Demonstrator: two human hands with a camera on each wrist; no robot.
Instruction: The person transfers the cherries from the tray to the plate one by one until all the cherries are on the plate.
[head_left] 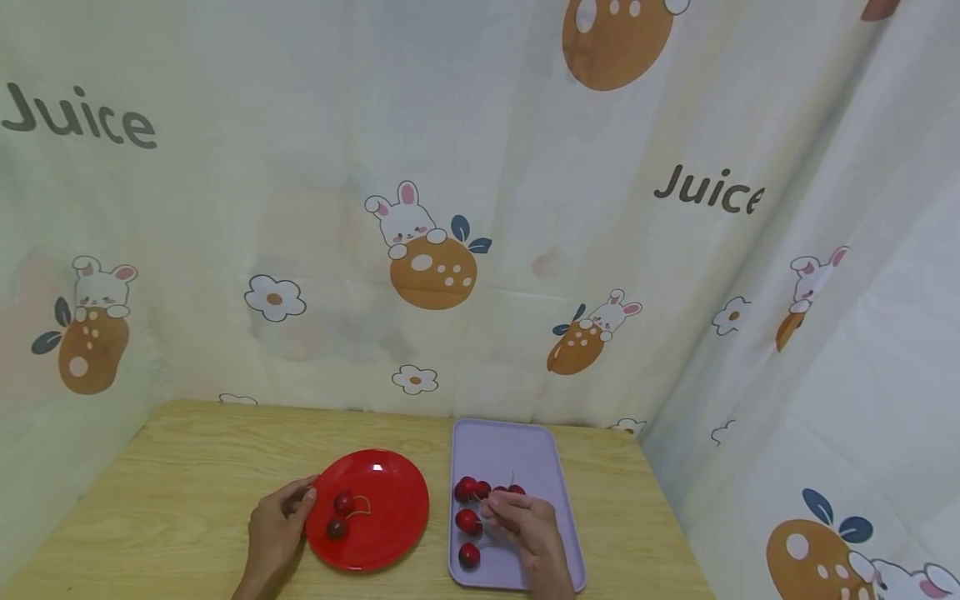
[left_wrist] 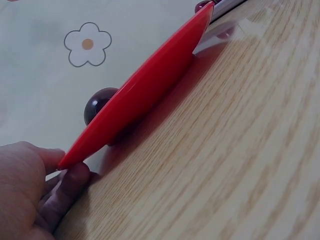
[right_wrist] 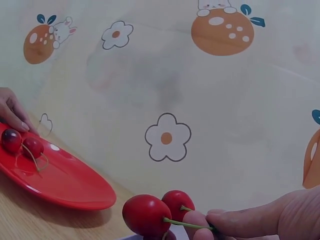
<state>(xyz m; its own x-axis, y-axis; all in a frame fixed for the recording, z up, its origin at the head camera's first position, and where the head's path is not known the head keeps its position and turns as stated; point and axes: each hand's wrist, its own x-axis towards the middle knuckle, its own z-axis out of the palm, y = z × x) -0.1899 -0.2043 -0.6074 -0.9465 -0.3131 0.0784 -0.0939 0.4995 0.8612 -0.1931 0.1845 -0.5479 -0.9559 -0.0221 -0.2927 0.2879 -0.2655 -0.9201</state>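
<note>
My left hand (head_left: pixel 275 523) grips the left rim of a red plate (head_left: pixel 393 517), thumb on top and fingers beneath in the left wrist view. Two dark red cherries (head_left: pixel 341 514) with joined-looking stems lie on the plate's left half. Over a lilac tray (head_left: pixel 510 446), my right hand (head_left: pixel 525 529) pinches a green cherry stem (right_wrist: pixel 187 224) between thumb and fingertips. A bright red cherry (right_wrist: pixel 146 215) hangs at that stem's end in the right wrist view, with a second cherry (right_wrist: pixel 177 201) close behind it. Whether the held cherry touches the tray I cannot tell.
Several more cherries (head_left: pixel 469 556) lie along the tray's left side and middle, some partly behind the right hand. Plate and tray stand side by side on a wooden table (head_left: pixel 187 483), a narrow gap between them. A printed curtain (head_left: pixel 337 208) hangs behind the table.
</note>
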